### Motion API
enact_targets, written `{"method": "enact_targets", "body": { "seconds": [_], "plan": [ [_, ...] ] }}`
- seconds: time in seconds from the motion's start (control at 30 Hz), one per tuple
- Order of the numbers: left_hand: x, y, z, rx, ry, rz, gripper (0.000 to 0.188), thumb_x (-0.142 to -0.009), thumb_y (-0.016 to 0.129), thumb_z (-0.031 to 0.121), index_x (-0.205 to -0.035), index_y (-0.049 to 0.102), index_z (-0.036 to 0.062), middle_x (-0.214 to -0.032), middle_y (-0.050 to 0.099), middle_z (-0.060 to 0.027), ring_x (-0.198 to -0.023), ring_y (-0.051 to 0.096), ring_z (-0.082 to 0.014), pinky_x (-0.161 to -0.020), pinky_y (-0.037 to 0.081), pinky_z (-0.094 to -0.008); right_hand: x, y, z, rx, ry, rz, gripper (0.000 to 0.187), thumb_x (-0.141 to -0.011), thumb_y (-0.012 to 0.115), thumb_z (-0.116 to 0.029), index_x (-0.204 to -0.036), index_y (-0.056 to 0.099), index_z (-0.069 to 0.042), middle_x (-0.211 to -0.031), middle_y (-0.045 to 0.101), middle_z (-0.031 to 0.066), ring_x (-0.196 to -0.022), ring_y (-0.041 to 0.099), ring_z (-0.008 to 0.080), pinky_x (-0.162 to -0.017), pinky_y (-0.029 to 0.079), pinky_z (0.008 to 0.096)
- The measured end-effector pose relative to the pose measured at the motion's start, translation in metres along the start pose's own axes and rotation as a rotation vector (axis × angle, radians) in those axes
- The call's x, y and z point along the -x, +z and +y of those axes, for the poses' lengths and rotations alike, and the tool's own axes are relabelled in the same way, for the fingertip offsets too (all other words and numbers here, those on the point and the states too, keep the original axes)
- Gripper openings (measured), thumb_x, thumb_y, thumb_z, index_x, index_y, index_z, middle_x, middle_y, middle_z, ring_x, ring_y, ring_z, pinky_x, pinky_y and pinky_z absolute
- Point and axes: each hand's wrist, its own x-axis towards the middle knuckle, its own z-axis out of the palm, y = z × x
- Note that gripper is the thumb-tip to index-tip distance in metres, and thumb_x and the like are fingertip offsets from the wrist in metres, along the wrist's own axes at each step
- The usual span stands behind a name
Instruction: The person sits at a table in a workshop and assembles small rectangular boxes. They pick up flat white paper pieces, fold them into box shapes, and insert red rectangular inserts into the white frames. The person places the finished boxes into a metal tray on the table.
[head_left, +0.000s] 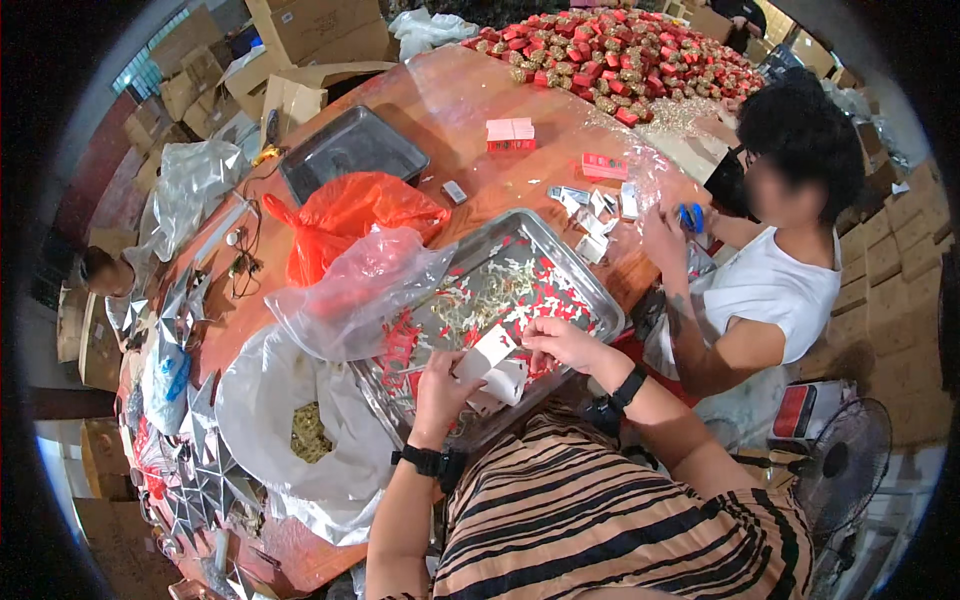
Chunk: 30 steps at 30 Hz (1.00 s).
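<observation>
My left hand is closed on a flat white card, held tilted above a metal tray. At the card's far right end my right hand is pinched, its thumb and finger pressed together; whatever lies between them is too small to make out. Below the card, several folded white card pieces sit at the tray's near edge. Small red and white paper scraps are spread over the tray, with pale golden shreds among them.
Left of the tray are a clear plastic bag, a red bag and a white sack. A dark tray lies beyond. At right a co-worker holds blue scissors. Red-and-gold pieces are heaped far back.
</observation>
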Motion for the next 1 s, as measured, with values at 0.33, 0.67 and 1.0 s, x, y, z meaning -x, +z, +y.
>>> {"method": "enact_targets", "body": {
  "seconds": [0.33,0.67,1.0],
  "plan": [
    [0.005,0.004,0.008,0.059,0.040,0.113,0.044,-0.057,0.079,0.015,-0.091,0.057,-0.0021,-0.083,0.057,-0.0144,-0.074,0.057,-0.0266,-0.065,0.046,-0.0333,0.000,0.030,-0.005,-0.049,-0.236,0.091,0.006,-0.083,0.058,-0.009,-0.083,0.055,-0.003,-0.087,0.058,0.0048,-0.063,0.056,0.0069,-0.052,0.044,0.0206],
    [0.009,0.000,0.003,0.316,0.004,-0.003,0.044,-0.058,0.080,0.014,-0.093,0.058,-0.0030,-0.083,0.062,-0.0109,-0.071,0.059,-0.0163,-0.062,0.047,-0.0286,-0.005,0.025,-0.014,0.207,-0.338,-0.066,0.010,-0.083,0.058,-0.009,-0.090,0.057,-0.002,-0.091,0.059,0.0049,-0.061,0.051,0.0050,-0.056,0.044,0.0206],
    [-0.001,0.006,0.021,0.356,-0.057,0.092,0.044,-0.062,0.079,0.013,-0.096,0.054,-0.0017,-0.082,0.062,-0.0087,-0.070,0.056,-0.0128,-0.062,0.045,-0.0255,0.006,0.041,-0.017,0.085,-0.384,0.306,0.035,-0.081,0.060,-0.007,-0.114,0.052,0.000,-0.072,0.058,0.0020,-0.056,0.052,0.0055,-0.050,0.041,0.0195]
  ]
}}
